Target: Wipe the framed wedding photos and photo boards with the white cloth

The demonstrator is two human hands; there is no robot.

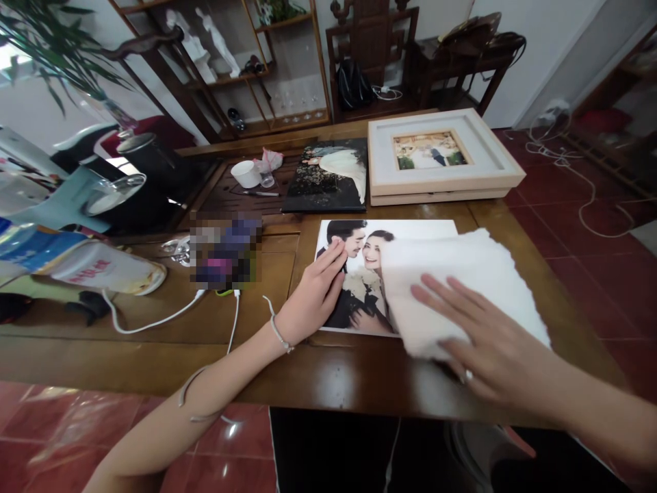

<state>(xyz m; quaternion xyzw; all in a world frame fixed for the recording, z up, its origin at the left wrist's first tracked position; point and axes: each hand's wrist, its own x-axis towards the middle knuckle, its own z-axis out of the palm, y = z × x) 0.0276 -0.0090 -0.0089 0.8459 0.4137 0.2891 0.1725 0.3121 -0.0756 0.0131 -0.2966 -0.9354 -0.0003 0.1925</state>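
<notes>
A wedding photo print of a couple lies on the wooden table in front of me. My left hand rests on its left part, with the fingers stretched out and close together. A white cloth with wavy, ragged edges covers the right part of the print and reaches past it. Spread flat on top of this cloth is my right hand, slightly blurred, with a ring on one finger. The print's right side is hidden beneath the cloth.
Behind the print are a dark wedding photo panel and stacked pale wooden frames. To the left lie a pixelated object with white cables and a white-and-blue container. A white cup stands on a dark tray.
</notes>
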